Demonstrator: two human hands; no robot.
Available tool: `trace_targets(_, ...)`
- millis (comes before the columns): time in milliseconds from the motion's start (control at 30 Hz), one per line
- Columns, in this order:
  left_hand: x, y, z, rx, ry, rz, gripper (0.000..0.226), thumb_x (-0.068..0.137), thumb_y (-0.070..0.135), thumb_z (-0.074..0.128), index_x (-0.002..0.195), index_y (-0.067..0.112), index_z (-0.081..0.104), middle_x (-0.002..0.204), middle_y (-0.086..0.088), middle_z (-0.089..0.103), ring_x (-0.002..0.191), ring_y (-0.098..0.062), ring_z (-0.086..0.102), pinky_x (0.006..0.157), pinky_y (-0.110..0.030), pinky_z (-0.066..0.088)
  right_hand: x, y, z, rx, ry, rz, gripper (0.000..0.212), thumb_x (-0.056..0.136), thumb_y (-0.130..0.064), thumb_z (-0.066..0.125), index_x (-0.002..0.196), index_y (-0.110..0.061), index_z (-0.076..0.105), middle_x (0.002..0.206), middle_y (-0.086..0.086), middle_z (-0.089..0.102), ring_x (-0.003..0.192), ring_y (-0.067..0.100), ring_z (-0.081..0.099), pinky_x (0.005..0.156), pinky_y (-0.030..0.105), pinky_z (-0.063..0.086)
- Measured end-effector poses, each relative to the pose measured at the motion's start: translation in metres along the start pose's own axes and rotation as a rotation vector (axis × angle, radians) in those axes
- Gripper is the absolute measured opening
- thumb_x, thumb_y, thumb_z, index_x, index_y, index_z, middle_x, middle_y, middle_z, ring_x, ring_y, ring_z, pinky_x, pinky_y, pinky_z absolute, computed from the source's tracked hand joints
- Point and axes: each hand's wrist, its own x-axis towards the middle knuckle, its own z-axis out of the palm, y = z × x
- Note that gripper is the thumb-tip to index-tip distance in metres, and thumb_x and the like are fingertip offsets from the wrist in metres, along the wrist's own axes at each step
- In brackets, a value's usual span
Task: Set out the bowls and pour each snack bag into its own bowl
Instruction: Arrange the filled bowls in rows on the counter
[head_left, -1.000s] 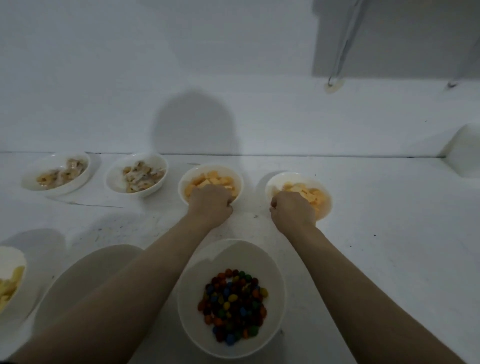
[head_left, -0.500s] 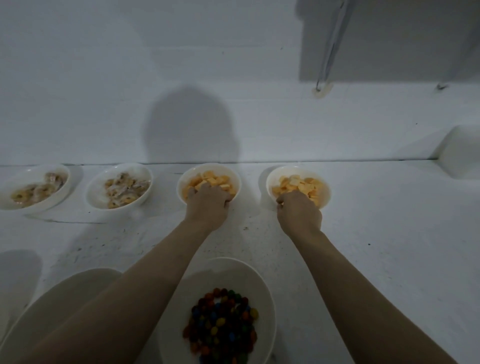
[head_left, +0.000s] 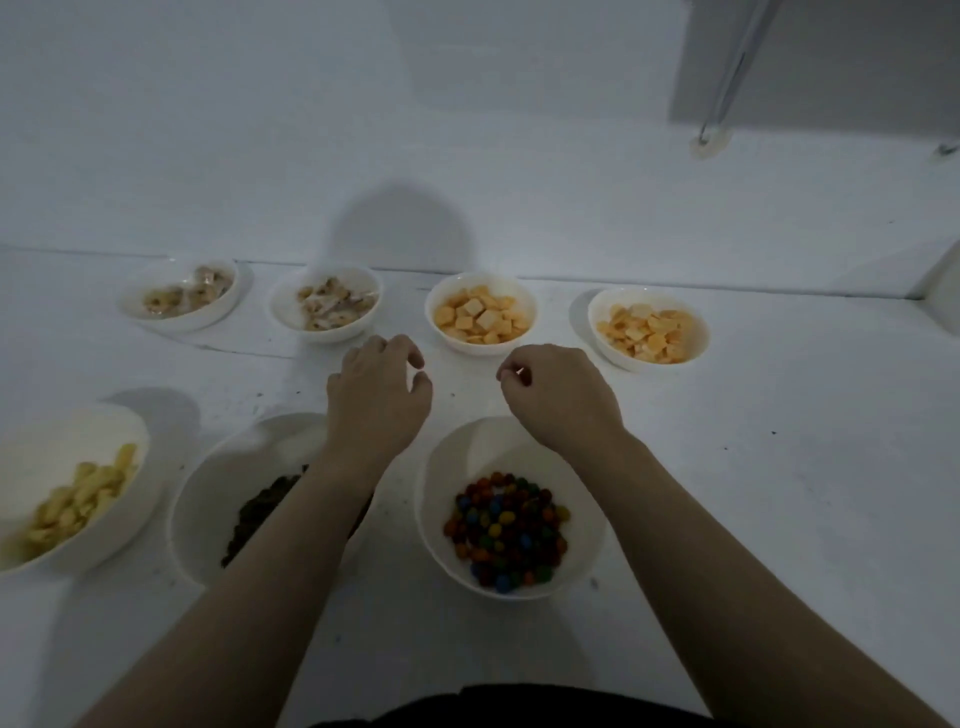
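I see both arms reach out over the near bowls. My left hand (head_left: 376, 400) hangs above the white table (head_left: 779, 467), just in front of the 4 far bowls, and my right hand (head_left: 558, 397) is beside it. Bare table lies between the 2 rows and off to the right. Both hands have loosely curled fingers and hold nothing I can see. The candy bowl (head_left: 511, 506) sits under my right wrist, and the cracker bowl (head_left: 480, 313) is just past my hands.

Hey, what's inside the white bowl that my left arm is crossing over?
The white bowl under the left forearm holds small dark brown pieces, heaped near its middle. The forearm covers the bowl's right side, so how far the heap extends is hidden.
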Motion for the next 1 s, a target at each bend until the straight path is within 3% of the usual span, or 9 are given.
trace_targets(167,-0.023,-0.029,-0.031,0.024,-0.236,-0.248,0.029,0.093,0.043,0.052,0.102,0.015,0.047,0.087,-0.004,0.059,0.077,-0.021,0.056,0.065,-0.035,0.042,-0.025,-0.033,0.026,0.058,-0.223,-0.021,0.025,0.097,-0.038,0.048,0.113,-0.032,0.067,0.112,-0.007,0.067,0.099,0.014,0.061,0.086,0.035,0.053)
trace_targets(300,-0.031,-0.032,-0.044,0.267,-0.578,-0.228,0.056,0.099,0.057,0.034,0.116,0.010,0.061,0.120,-0.013,0.063,0.110,-0.027,0.058,0.098,-0.040,0.043,-0.039,-0.049,0.043,0.000,-0.322,-0.013,0.035,0.099,-0.047,0.043,0.114,-0.025,0.066,0.111,-0.003,0.068,0.100,0.017,0.059,0.085,0.036,0.050)
trace_targets(367,-0.035,-0.033,-0.043,0.308,-0.654,-0.156,0.057,0.101,0.054,0.030,0.116,0.012,0.065,0.124,-0.013,0.063,0.115,-0.027,0.057,0.103,-0.042,0.039,-0.044,-0.052,0.049,-0.033,-0.303,-0.016,0.034,0.099,-0.049,0.043,0.111,-0.023,0.062,0.105,-0.002,0.065,0.095,0.017,0.058,0.078,0.034,0.048)
trace_targets(467,-0.038,-0.038,-0.041,0.252,-0.551,-0.092,0.040,0.097,0.046,0.042,0.077,0.017,0.063,0.082,-0.004,0.064,0.072,-0.015,0.055,0.069,-0.031,0.039,-0.050,-0.053,0.055,-0.083,-0.253,-0.007,0.025,0.094,-0.048,0.049,0.103,-0.025,0.057,0.101,-0.004,0.059,0.092,0.017,0.056,0.076,0.035,0.049)
trace_targets(567,-0.041,-0.032,-0.037,0.283,-0.518,-0.003,0.040,0.096,0.033,0.047,0.060,0.014,0.044,0.061,0.000,0.044,0.055,-0.013,0.040,0.055,-0.028,0.027,-0.057,-0.052,0.053,-0.124,-0.237,0.017,0.013,0.088,-0.035,0.055,0.094,-0.023,0.056,0.093,-0.003,0.058,0.089,0.018,0.055,0.075,0.036,0.053)
trace_targets(667,-0.042,-0.033,-0.032,0.246,-0.470,0.096,0.034,0.097,0.025,0.046,0.065,0.017,0.039,0.065,0.002,0.041,0.060,-0.014,0.040,0.057,-0.028,0.031,-0.064,-0.049,0.045,-0.158,-0.212,0.034,0.010,0.089,-0.020,0.054,0.097,-0.023,0.058,0.096,0.000,0.058,0.094,0.020,0.054,0.078,0.040,0.056)
trace_targets(800,-0.039,-0.036,-0.028,0.213,-0.422,0.183,0.025,0.101,0.025,0.041,0.084,0.015,0.058,0.083,0.000,0.059,0.078,-0.021,0.055,0.066,-0.033,0.046,-0.072,-0.029,0.030,-0.148,-0.127,0.132,0.034,0.084,0.005,0.047,0.105,-0.022,0.050,0.102,0.004,0.058,0.090,0.024,0.056,0.075,0.041,0.055)
trace_targets(900,-0.038,-0.038,-0.024,0.164,-0.403,0.207,0.024,0.100,0.025,0.043,0.095,0.017,0.065,0.097,0.000,0.064,0.090,-0.021,0.058,0.078,-0.036,0.051,-0.076,-0.007,0.021,-0.104,-0.058,0.206,0.036,0.084,0.007,0.044,0.107,-0.020,0.049,0.104,0.004,0.059,0.088,0.024,0.054,0.076,0.040,0.054)
trace_targets(1000,-0.042,-0.035,-0.019,0.122,-0.401,0.248,0.023,0.098,0.024,0.045,0.100,0.020,0.067,0.098,0.002,0.064,0.093,-0.021,0.059,0.080,-0.037,0.052,-0.078,0.008,0.017,-0.093,-0.055,0.226,0.034,0.085,0.004,0.043,0.105,-0.024,0.049,0.107,0.003,0.059,0.086,0.023,0.052,0.064,0.031,0.044)
